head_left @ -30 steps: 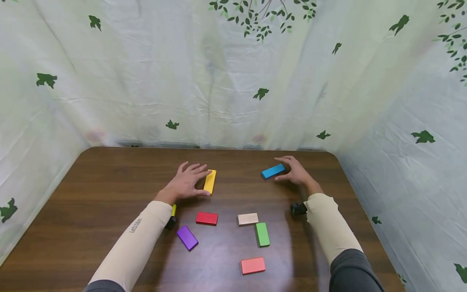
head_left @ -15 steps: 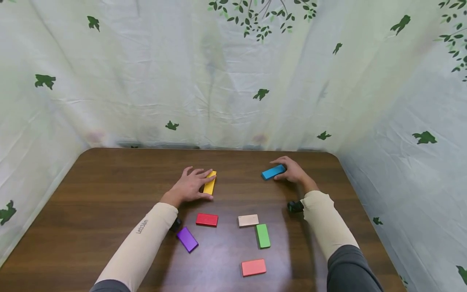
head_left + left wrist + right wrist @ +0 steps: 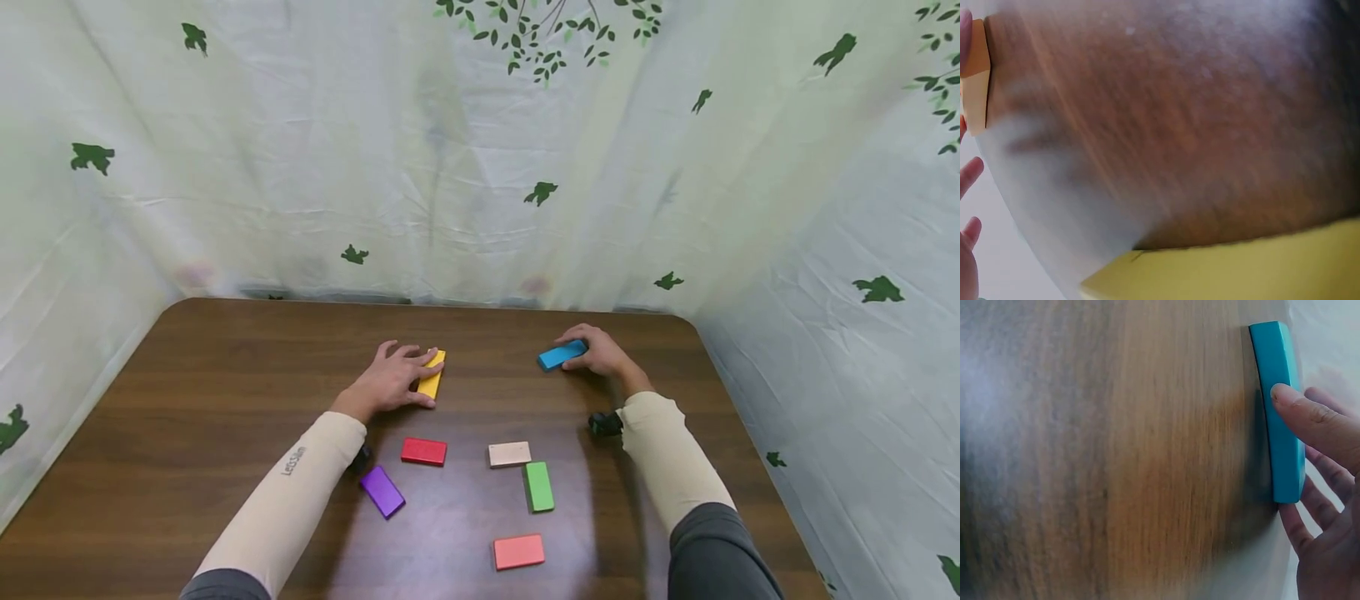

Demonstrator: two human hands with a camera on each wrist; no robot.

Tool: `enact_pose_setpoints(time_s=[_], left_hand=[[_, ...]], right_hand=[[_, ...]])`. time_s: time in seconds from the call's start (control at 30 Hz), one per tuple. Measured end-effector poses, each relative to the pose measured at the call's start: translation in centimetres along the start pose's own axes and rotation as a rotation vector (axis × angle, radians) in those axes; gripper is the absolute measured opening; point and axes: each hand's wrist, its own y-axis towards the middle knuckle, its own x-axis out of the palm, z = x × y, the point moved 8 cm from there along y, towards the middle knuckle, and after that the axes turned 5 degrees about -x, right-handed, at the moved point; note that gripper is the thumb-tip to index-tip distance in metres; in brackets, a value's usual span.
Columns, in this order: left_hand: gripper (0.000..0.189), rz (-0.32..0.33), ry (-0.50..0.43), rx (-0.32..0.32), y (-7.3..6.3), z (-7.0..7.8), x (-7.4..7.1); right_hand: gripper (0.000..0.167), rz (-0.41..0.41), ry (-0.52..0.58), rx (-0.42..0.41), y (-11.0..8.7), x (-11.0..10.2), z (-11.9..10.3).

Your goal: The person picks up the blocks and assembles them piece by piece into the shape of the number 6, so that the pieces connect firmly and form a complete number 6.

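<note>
My left hand pinches a yellow block between the thumb at its near end and a finger across its far part. The left wrist view shows this block at the left edge, partly cut off. My right hand grips a blue block at the back right. In the right wrist view the thumb presses one long side of the blue block, with the other fingers behind it. Both blocks are at the table surface.
Between the forearms lie a red block, a purple block, a beige block, a green block and a coral block. A large yellow surface fills the bottom of the left wrist view. A leaf-print curtain surrounds the wooden table.
My left hand has moved slightly right and its fingers have come over the yellow block. My right hand has moved slightly left and its fingers have closed about the blue block. Both blocks stay in place.
</note>
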Motion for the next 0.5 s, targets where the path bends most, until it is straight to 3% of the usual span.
enact_pose_setpoints(time_s=[0.5], left_hand=[[0.061,-0.041,0.009,0.039,-0.22,0.07,-0.43]], right_hand=[[0.033,-0.017,-0.001,0.011,0.37,-0.1,0.13]])
